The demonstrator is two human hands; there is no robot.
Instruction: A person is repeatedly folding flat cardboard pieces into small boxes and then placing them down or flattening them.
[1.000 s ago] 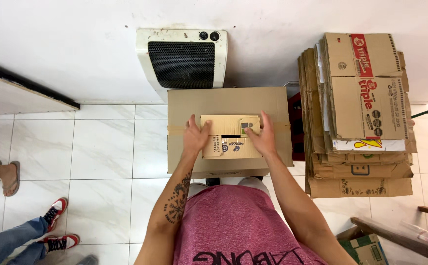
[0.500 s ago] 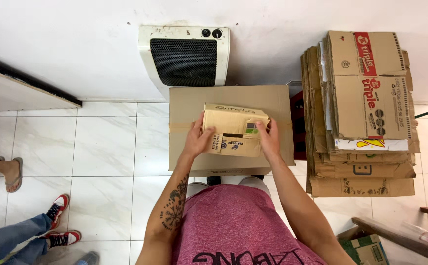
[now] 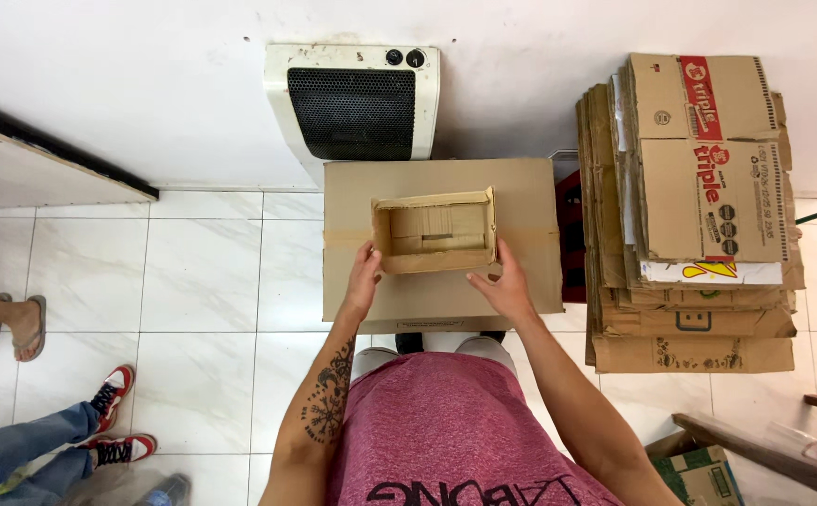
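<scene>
Left hand (image 3: 363, 281) and right hand (image 3: 502, 286) out ahead, grips grasping small open box (image 3: 435, 230) over big carton (image 3: 521, 206).

Matt brown cardboard forms the small open box (image 3: 435, 231) (apparently corrugated) above glossy white floor tiles (image 3: 204, 276).

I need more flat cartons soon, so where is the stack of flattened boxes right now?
In the head view, the stack of flattened boxes stands on the person's right against the white wall, just beyond the large closed box.
</scene>
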